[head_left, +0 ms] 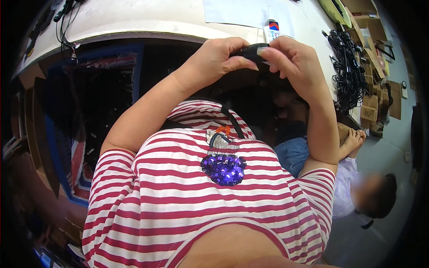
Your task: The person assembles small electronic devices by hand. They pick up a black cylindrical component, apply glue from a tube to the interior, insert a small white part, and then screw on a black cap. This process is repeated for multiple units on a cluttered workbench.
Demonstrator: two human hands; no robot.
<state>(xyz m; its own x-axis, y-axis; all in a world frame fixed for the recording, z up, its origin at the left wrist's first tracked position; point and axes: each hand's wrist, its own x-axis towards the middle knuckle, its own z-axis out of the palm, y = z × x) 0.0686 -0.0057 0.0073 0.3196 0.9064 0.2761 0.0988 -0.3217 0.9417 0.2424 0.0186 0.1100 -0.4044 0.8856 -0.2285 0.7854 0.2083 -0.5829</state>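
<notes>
Near the front edge of the white table (147, 18), both my hands meet around a small black piece (252, 52). It looks smooth and rounded, but the fingers cover much of it and I cannot tell its kind. My left hand (220, 54) pinches its left end between thumb and fingers. On the other end, my right hand (292, 60) is closed with the thumb pressing on top. Just beyond the right fingers is a white tube (271, 30) with a narrow nozzle and a red and blue label.
A pale sheet (232, 12) lies at the back. Black cables are heaped (346, 67) at the table's right edge, below a yellow-green basin (336, 11). More thin cables (65, 22) hang over the left edge. Another person (342, 178) sits at right, one hand on a cardboard box (343, 133).
</notes>
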